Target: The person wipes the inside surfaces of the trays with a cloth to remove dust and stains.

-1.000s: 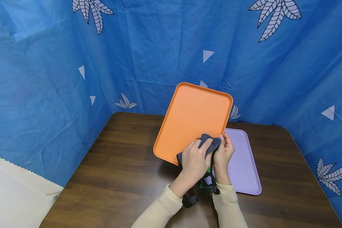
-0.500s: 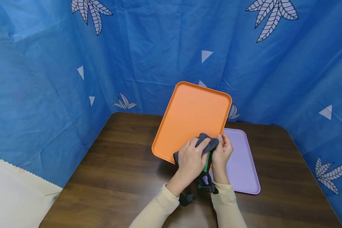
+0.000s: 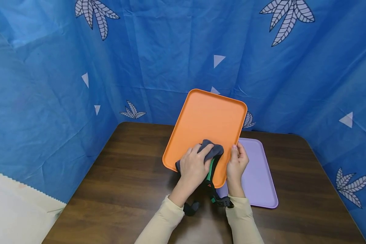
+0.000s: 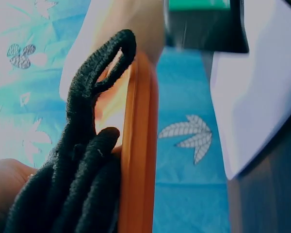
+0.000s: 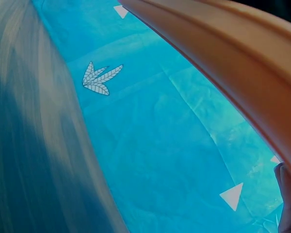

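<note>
An orange tray is held up and tilted above the table, its inner face towards me. My right hand grips its right edge, thumb on the front. With my left hand I hold a bunched dark grey cloth against the lower part of the tray's face. The left wrist view shows the folded cloth beside the tray's rim. In the right wrist view the tray's edge crosses the upper right, with a bit of a finger at its side.
A lilac tray lies on the brown wooden table, partly behind the orange tray and my right hand. A blue curtain with leaf prints hangs behind and on both sides. Dark straps hang around my wrists.
My left hand and the cloth have moved left across the orange tray, away from its right edge. The right hand keeps its grip on the tray, which has hardly moved.
</note>
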{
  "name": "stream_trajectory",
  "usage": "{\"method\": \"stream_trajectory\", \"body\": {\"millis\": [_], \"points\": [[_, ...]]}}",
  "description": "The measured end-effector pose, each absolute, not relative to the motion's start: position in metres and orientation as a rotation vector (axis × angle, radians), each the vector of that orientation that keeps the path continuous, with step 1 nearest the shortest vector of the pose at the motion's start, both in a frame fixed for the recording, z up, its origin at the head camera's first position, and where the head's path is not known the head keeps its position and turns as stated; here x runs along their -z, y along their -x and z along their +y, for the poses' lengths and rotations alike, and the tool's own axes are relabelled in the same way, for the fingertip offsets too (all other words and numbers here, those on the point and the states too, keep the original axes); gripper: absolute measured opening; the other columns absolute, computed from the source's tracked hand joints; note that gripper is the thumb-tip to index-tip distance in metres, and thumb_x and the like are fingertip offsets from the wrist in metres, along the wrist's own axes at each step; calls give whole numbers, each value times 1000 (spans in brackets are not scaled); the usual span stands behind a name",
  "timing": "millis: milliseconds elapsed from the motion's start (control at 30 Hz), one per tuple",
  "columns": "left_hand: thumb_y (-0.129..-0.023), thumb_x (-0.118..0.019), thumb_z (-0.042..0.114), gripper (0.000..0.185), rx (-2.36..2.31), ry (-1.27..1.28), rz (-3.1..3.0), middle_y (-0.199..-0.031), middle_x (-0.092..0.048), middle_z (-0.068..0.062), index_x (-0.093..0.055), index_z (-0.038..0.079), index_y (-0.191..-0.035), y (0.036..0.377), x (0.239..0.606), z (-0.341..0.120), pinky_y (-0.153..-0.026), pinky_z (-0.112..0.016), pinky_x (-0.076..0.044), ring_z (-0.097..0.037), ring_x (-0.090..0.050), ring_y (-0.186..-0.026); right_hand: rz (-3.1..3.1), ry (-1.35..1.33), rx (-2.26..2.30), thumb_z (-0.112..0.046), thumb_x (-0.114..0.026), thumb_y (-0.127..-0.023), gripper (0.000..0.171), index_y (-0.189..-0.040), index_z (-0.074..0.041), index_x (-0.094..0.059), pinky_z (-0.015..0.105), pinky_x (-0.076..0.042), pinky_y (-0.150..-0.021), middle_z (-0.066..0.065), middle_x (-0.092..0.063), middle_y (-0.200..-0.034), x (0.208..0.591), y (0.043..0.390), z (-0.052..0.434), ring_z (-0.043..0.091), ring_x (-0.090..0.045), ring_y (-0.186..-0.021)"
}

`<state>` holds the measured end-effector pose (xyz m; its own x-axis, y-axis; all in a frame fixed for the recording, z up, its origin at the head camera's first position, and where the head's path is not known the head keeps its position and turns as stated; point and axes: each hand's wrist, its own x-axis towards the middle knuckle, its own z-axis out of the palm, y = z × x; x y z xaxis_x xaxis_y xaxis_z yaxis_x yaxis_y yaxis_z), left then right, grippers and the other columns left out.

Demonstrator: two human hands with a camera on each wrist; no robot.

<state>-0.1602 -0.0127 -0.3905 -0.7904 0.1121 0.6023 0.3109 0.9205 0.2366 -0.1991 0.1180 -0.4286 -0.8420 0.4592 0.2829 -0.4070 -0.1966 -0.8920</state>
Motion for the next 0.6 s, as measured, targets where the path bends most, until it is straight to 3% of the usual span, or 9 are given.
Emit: {"method": "stream_trajectory", "body": {"millis": [600], "points": [[-79,-65,33,34,523,30,-2462,-96,-61,-1,-60,33,-112,176,387,-69,-56,-35,-47,-20,-53,-72,-1537,102,-2047,-18,-48,-91,30,-111,3,-57,18,-48,-65,6,-59,-89,428,199,120,12,-57,-75]]}}
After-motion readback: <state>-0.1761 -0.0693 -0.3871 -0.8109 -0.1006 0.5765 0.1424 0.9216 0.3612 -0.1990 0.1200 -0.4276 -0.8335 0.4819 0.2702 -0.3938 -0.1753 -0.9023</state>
